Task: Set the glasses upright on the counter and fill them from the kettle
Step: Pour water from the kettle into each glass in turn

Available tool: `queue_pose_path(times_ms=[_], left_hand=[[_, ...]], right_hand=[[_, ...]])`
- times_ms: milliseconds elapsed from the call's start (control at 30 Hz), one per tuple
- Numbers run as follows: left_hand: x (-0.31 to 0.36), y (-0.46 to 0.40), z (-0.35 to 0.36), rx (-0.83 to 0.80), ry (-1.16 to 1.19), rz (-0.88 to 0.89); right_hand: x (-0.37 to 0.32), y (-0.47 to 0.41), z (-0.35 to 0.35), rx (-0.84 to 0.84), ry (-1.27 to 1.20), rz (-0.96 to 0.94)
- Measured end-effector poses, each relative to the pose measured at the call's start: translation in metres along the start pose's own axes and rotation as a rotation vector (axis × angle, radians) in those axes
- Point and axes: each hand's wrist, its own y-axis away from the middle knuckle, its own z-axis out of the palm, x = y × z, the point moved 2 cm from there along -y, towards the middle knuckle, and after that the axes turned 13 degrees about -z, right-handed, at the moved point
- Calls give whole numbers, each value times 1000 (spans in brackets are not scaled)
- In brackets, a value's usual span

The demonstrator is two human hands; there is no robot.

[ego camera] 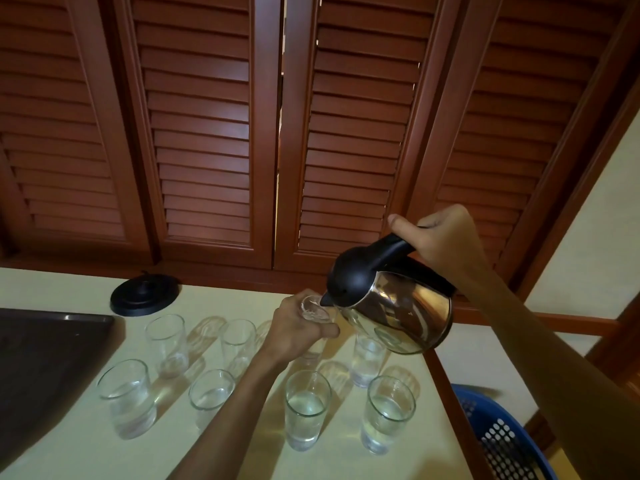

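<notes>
Tilting steeply spout-down, the kettle [398,306] hangs above the counter [69,445], its black handle gripped by the right hand [446,240] with fingers curled round it and the thumb laid along the top. Its spout sits right at the rim of a held glass [313,310], which the left hand [298,327] lifts clear of the counter with fingers and thumb wrapped round its side. Whether water is flowing at the spout cannot be told. Seven more glasses stand upright on the counter in two rough rows. Front row: the left glass [126,398], the next glass [211,396], the middle glass [306,414] and the right glass [389,414]; the last two plainly hold water. Back row: the far-left glass [168,344], the far-middle glass [239,344], and a glass [367,362] just under the kettle's belly. A round black base [145,294] rests near the shutters [207,133]; a dark tray [41,368] lies at the left, and a blue basket [498,434] shows beyond the counter's right edge.
</notes>
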Motion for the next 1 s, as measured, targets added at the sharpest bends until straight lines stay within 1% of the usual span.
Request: queue_pose_path(times_ms=[133,300,400,567,667,767,867,1000], left_hand=[[-5,-4,-1,8,-24,-12],[-20,-13,0,42,-140,-57],[-28,-16,1,16,-196,-64],[-32,-19,5,-2,-209,-70],[-34,-18,6,-18,-185,-67],[-37,-19,6,-31,-146,-55],[-38,-19,5,-45,-166,-75],[-39,-18,0,-48,-220,-106]], right_hand=[[4,5,-4,29,12,-5],[10,10,-17,58,21,83],[8,18,-25,76,-24,142],[3,30,-36,90,-124,223],[3,36,-42,144,-118,150],[5,41,-47,147,-145,145],[6,45,-53,149,-154,107],[4,54,-60,177,-265,45]])
